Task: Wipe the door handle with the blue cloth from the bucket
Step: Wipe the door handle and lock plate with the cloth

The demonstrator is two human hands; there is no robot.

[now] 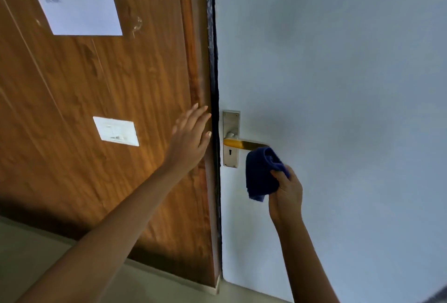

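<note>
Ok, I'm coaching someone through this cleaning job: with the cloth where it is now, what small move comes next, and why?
Probably slide the blue cloth leftward along the door handle toward the metal plate. The right hand holds the cloth bunched against the lever's far tip, so most of the gold lever looks uncovered. The left hand rests flat on the wooden panel, seemingly bracing.

The blue cloth (260, 174) looks soft, matt terry; the door handle (244, 143) is glossy brass on a brushed-metal backplate (231, 121); the wood-grain panel (108, 80) has a satin sheen.
</note>
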